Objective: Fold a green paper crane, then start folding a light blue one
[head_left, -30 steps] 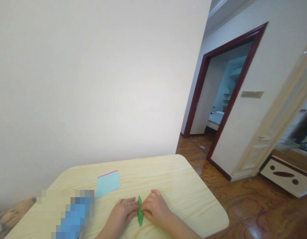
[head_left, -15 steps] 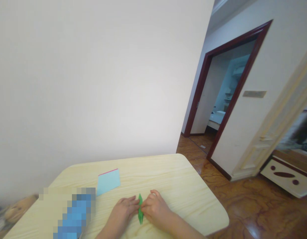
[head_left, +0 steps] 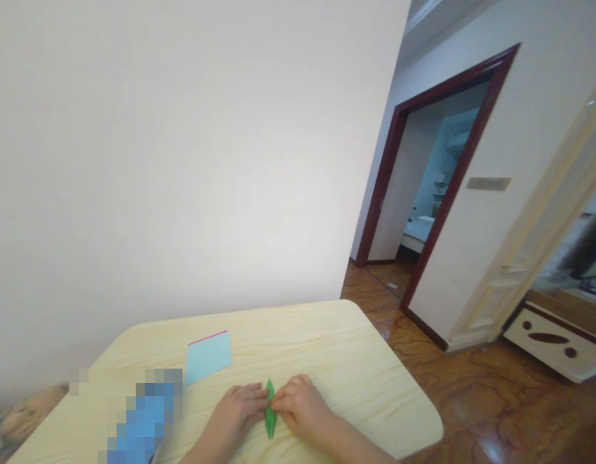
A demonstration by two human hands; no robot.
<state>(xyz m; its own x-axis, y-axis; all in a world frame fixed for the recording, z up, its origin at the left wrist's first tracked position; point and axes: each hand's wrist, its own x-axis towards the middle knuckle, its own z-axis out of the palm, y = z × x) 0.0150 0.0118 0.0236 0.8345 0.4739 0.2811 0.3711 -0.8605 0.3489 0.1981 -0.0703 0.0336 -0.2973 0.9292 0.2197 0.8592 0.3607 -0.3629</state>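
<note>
A narrow folded green paper (head_left: 270, 422) lies upright-on in the view, its two points facing away from me and toward me, on the pale wood-grain table (head_left: 298, 328). From the left, my left hand (head_left: 240, 407) presses its fingertips on the paper's edge. My right hand (head_left: 300, 403) pinches the opposite edge, fingers bunched together and thumb hidden in part. A light-blue stack of paper (head_left: 209, 357) with a pink edge rests beyond my left hand.
A blurred-out blue object (head_left: 143, 419) is at the table's left. The white wall (head_left: 205, 161) meets the table's far edge. Off to the right are a doorway (head_left: 423, 180), brown floor (head_left: 491, 399) and a low cabinet (head_left: 544, 341). A doll-like figure (head_left: 29, 415) sits beyond the left edge.
The fingers of my right hand have drawn closer together on the green paper, the raised one lowering. The whole view has shifted slightly.
</note>
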